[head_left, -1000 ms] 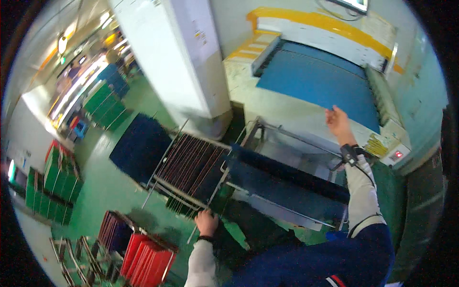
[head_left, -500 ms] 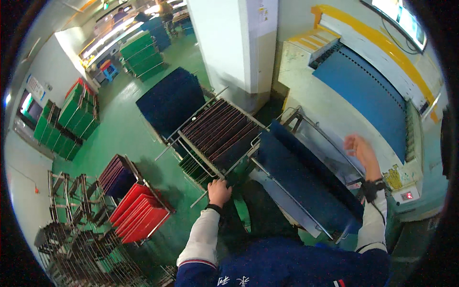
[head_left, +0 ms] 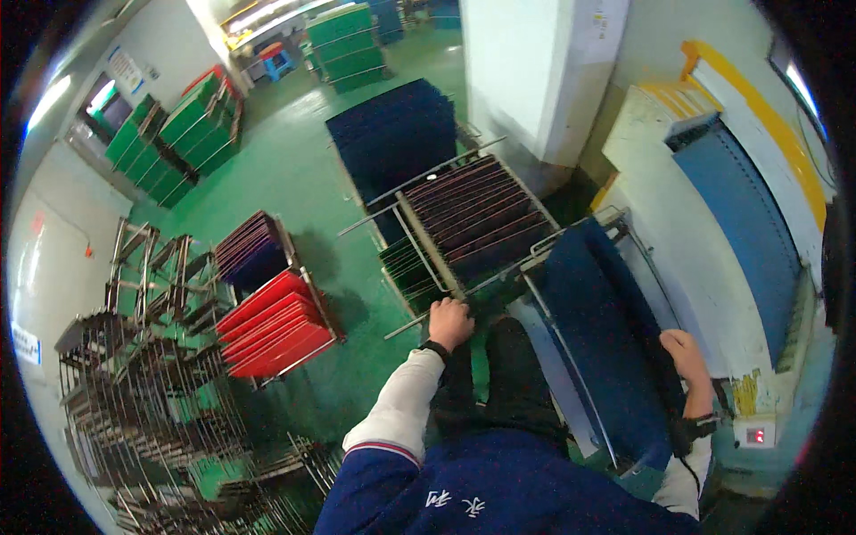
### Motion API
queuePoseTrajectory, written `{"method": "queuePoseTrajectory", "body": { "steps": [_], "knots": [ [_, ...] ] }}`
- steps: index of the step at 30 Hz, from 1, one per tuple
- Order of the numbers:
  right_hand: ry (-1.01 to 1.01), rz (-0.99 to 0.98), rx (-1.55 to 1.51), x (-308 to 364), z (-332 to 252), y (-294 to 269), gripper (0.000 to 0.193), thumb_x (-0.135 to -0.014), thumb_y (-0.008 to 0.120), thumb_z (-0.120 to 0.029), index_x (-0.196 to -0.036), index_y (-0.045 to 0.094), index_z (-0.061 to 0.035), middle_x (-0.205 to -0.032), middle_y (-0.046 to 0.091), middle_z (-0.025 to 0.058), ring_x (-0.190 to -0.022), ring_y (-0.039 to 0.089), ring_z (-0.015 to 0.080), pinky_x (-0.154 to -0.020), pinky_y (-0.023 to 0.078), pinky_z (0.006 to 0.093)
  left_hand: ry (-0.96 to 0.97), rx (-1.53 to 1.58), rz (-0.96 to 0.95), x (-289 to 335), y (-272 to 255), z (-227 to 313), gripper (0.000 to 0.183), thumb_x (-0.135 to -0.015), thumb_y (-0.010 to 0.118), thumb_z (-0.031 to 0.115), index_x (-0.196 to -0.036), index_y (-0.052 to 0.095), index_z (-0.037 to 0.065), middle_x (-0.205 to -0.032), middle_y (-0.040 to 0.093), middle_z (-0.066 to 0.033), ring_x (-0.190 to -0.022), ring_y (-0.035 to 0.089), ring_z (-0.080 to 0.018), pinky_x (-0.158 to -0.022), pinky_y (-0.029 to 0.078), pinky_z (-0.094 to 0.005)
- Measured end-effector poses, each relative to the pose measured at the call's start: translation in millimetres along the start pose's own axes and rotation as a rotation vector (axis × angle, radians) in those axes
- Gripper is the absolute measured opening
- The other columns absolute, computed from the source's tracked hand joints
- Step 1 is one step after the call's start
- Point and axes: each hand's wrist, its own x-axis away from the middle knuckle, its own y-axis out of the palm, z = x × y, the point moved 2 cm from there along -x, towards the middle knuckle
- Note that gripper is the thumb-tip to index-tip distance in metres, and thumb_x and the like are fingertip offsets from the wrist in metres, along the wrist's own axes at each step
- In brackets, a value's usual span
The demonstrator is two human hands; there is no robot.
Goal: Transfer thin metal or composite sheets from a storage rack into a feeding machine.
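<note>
The wire rack [head_left: 464, 227], full of dark boards standing on edge, sits on the green floor [head_left: 294, 178] before the person; its long axis runs from the near left up to the far right. The left hand [head_left: 448, 323] is closed around its near rail. The right hand [head_left: 685, 352] lies on the dark blue sheets [head_left: 599, 330], fingers bent. A small white box with a red display [head_left: 754, 434] is just beside.

The right hand's [head_left: 688, 358] fingers are hidden behind the blue panel [head_left: 599, 330]. The left hand's [head_left: 448, 323] fingers curl under, unseen. The rear racks [head_left: 187, 134] blur.
</note>
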Motion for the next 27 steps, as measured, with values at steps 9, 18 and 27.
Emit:
{"method": "queuePoseTrajectory", "body": {
  "steps": [9,18,27],
  "knots": [
    [-0.184,0.213,0.097,3,8,24,0.037,-0.100,0.058,-0.031,-0.089,0.057,0.0051,-0.075,0.055,0.0168,-0.070,0.051,0.0232,-0.066,0.040,0.0398,-0.017,-0.059,-0.028,1,10,-1,0.027,-0.081,0.069,0.036,-0.095,0.073,0.013,-0.102,0.069,-0.0063,-0.106,0.061,-0.0272,-0.089,0.045,-0.0438],
    [0.071,-0.008,0.233,-6,17,10,0.043,-0.100,0.058,-0.038,-0.109,0.064,0.0035,-0.101,0.067,0.0192,-0.098,0.060,0.0217,-0.088,0.045,0.0386,-0.034,-0.015,-0.050,2,3,3,0.026,-0.081,0.068,0.034,-0.090,0.074,0.010,-0.100,0.069,-0.0060,-0.104,0.060,-0.0265,-0.089,0.044,-0.0444],
    [0.107,0.080,-0.111,-2,17,12,0.048,-0.103,0.055,-0.041,-0.082,0.061,0.0019,-0.078,0.055,0.0000,-0.079,0.047,0.0129,-0.074,0.041,0.0343,-0.060,0.008,-0.026,9,-5,2,0.024,-0.079,0.064,0.028,-0.091,0.075,0.010,-0.102,0.070,-0.0077,-0.108,0.059,-0.0267,-0.091,0.042,-0.0437]
  ]
}}
